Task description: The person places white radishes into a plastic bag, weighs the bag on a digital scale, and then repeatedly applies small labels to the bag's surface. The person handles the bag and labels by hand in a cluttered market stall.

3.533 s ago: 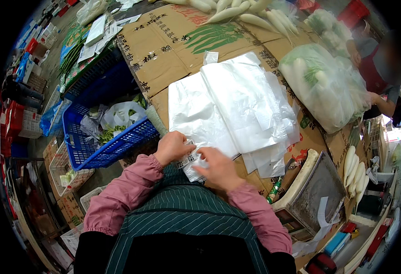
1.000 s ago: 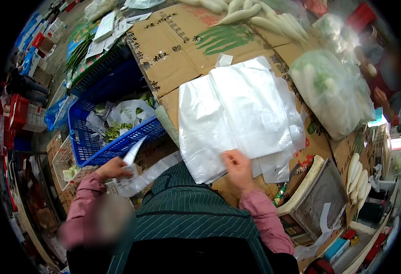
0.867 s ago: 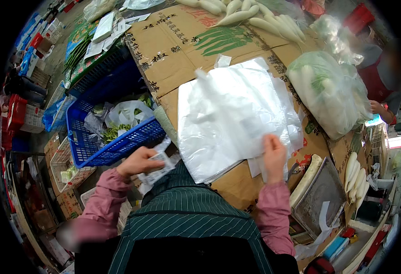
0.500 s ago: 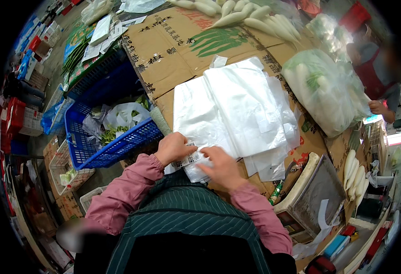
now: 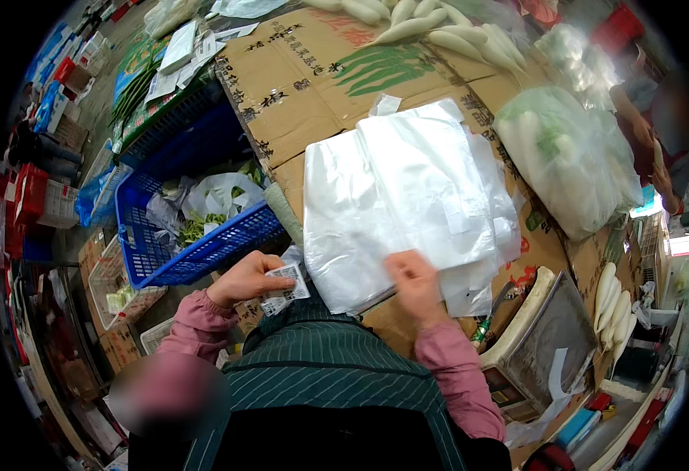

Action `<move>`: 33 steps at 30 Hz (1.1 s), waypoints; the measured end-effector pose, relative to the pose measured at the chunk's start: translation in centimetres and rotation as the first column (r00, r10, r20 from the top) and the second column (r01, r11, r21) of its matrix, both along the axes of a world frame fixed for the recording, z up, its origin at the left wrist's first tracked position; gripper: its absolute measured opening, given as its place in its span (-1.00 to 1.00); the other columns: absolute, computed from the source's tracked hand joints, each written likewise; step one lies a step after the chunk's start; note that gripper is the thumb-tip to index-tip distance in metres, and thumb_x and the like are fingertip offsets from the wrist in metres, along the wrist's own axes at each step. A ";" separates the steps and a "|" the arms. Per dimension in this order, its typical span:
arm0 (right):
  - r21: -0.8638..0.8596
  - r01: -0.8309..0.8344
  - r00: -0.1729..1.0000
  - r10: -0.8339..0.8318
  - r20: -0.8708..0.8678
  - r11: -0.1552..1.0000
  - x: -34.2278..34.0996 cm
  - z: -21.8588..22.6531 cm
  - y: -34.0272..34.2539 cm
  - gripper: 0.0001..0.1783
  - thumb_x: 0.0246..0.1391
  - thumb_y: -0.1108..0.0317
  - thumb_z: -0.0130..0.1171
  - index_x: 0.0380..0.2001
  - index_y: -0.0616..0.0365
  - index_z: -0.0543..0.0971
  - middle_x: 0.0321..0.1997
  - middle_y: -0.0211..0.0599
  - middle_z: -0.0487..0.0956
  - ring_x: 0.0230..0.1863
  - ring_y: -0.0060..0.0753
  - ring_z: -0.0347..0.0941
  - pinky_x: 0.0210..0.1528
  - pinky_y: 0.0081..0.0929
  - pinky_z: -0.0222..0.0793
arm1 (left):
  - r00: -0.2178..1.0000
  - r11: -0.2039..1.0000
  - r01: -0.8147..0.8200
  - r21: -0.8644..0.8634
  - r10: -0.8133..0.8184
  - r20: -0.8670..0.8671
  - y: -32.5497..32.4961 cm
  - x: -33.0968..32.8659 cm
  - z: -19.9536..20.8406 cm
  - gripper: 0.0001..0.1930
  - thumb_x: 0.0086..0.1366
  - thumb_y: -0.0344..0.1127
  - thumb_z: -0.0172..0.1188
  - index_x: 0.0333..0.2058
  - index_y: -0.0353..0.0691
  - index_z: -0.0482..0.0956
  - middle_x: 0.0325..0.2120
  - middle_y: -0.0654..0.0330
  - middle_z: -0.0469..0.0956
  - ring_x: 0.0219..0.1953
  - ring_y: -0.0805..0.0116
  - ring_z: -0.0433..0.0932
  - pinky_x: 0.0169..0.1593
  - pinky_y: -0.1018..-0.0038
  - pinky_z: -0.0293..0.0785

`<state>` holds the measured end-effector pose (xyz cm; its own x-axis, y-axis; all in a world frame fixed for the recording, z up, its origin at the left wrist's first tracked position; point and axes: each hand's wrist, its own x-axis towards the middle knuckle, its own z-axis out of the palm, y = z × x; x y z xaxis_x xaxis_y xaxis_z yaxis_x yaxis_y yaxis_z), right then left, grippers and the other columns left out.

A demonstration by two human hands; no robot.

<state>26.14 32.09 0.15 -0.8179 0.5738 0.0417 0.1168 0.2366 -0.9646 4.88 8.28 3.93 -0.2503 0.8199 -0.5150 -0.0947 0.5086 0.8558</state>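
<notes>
A strip of printed white labels (image 5: pixel 288 286) is pinched in my left hand (image 5: pixel 244 281), just past the near left corner of the bag stack and above my striped green apron. The stack of flat, whitish plastic bags (image 5: pixel 344 212) lies on a cardboard-covered table. Over the near right part of the stack hovers my right hand (image 5: pixel 415 284); its fingers look curled but are smeared by motion. Whether it touches the bags or holds anything I cannot make out.
Left of the table stands a blue crate (image 5: pixel 152 271) of bagged greens. White radishes (image 5: pixel 407 30) lie at the far edge, and a bulging bag of radishes (image 5: pixel 544 161) sits on the right. A boxy, worn device (image 5: pixel 544 341) stands near right. A co-worker's hand (image 5: pixel 665 177) shows far right.
My left hand has moved left off the bags with the labels. My right hand has parted from it, moving right across the stack. The view has shifted slightly.
</notes>
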 end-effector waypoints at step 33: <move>-0.289 0.310 0.950 -0.282 0.134 0.906 2.0 2.7 6.2 -0.82 0.13 0.37 0.14 -0.27 0.25 0.60 -0.45 -0.55 0.53 -0.51 -0.77 0.32 -0.47 -0.75 0.23 | 0.998 0.989 -0.027 0.149 0.020 0.051 2.1 1.4 -0.1 -0.83 0.17 -0.38 0.25 -0.37 -0.42 0.62 -0.51 0.30 0.53 -0.49 0.62 0.40 -0.42 0.61 0.32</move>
